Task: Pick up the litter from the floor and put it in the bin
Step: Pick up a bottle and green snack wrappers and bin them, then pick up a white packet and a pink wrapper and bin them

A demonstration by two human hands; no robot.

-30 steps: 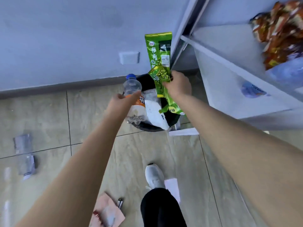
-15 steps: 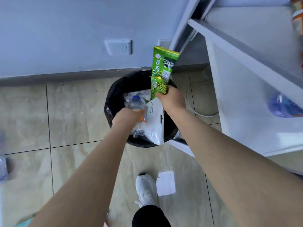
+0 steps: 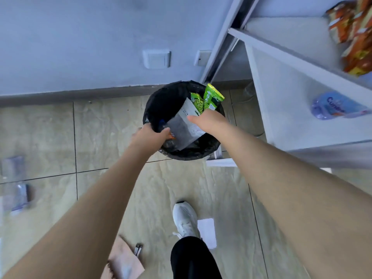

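Observation:
The black-lined round bin [image 3: 161,101] stands on the floor by the wall. My left hand [image 3: 148,136] is at its near-left rim, fingers curled round a plastic bottle with an orange label [image 3: 172,136] that is mostly hidden inside the bin. My right hand [image 3: 210,121] reaches over the bin's right side. Its thumb lies on a white pouch [image 3: 182,128], which slants down into the bin. Two green snack wrappers [image 3: 211,97] stick out beyond its hidden fingers, over the far rim.
More litter lies on the tiled floor: pink paper [image 3: 123,261], a small lighter-like object [image 3: 138,249], white paper [image 3: 207,232] by my white shoe [image 3: 185,218], and clear packets [image 3: 19,196] at left. A white shelf unit [image 3: 281,109] with a bottle [image 3: 338,106] stands right of the bin.
Both hands have lowered into the bin's mouth. The bottle has sunk below the rim and the green wrappers have tipped from upright down onto the far rim.

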